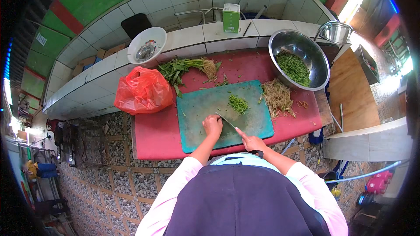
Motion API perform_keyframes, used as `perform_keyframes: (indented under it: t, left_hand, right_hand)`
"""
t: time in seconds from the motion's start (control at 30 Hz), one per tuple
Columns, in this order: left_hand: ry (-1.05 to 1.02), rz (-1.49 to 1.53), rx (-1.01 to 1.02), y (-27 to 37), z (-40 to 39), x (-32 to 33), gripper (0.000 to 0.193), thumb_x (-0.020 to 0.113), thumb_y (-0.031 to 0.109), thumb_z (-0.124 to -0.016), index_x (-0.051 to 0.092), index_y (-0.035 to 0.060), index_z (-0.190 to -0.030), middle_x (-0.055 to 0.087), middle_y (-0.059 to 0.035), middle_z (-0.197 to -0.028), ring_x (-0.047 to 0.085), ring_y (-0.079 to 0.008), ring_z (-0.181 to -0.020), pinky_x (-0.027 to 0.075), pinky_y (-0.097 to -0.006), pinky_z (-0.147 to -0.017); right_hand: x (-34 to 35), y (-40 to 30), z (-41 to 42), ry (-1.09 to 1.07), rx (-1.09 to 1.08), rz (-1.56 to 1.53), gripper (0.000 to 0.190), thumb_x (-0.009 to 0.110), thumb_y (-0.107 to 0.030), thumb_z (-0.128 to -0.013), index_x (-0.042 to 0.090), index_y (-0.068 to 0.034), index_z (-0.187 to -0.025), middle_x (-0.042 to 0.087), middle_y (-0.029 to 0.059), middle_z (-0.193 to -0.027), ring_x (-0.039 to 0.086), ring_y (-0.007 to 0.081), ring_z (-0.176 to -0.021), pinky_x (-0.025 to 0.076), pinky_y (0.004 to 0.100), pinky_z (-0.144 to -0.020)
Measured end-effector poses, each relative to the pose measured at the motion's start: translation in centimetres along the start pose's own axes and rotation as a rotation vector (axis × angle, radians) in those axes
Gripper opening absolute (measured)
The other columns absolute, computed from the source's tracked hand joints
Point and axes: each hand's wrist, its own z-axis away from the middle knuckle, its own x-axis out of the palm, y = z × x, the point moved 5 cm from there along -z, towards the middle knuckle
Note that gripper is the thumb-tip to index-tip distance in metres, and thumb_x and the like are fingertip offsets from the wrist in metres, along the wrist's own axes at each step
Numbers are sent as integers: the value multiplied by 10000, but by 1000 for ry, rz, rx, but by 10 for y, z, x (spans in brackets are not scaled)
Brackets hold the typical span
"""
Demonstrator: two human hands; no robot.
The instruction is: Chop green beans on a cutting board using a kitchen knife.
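My right hand (252, 142) is closed on the handle of a kitchen knife (225, 120), its index finger along the blade's back. The blade's tip lies close to the fingers of my left hand (213, 125), which rests with curled fingers on the green cutting board (197, 105); whether it pinches anything is hidden. Beyond the knife is a small pile of chopped greens (238, 104). Cut-off roots (279, 98) lie at the board's right edge, and a bunch of leafy greens with roots (187, 68) lies behind the board. A steel bowl (318, 62) holds more chopped greens (292, 67).
A red plastic bag (144, 90) stands on the red-covered table (157, 141), left of the board. On the tiled ledge (187, 39) are a white basin (131, 46) and a green box (231, 19). Rubber bands (302, 105) lie at right. A person (42, 169) is far left.
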Motion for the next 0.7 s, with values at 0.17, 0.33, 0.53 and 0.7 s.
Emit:
perform_keyframes:
  t: [0.17, 0.33, 0.53, 0.7]
  left_hand:
    - [59, -13, -30, 1, 2, -5, 81, 678, 177, -695, 688, 128, -759, 654, -66, -855, 594, -250, -858, 406, -403, -771]
    - [-12, 20, -73, -1, 1, -5, 68, 663, 175, -711, 678, 139, -767, 648, -51, -852, 583, -238, -871, 392, -392, -779]
    - [91, -40, 69, 5, 9, -7, 68, 633, 158, -727, 672, 131, -776, 634, -55, -836, 575, -242, -868, 386, -390, -793]
    - [84, -20, 41, 1, 6, -6, 76, 625, 154, -728, 675, 125, -778, 629, -81, -834, 581, -256, -852, 402, -400, -785]
  right_hand:
    - [-4, -12, -15, 1, -5, 35, 678, 404, -98, -833, 135, -325, -1412, 593, 226, -678, 588, 397, -604, 464, 502, -569]
    - [4, 0, -3, 26, -19, 43, 667, 409, -107, -839, 141, -321, -1412, 588, 225, -661, 589, 392, -604, 464, 496, -566]
    - [-8, 0, 2, 46, 18, 21, 634, 408, -142, -864, 136, -312, -1411, 587, 228, -659, 582, 402, -604, 461, 506, -570]
    - [-2, -11, -1, 0, -20, 23, 646, 398, -149, -865, 98, -314, -1413, 594, 238, -690, 581, 411, -614, 459, 511, -578]
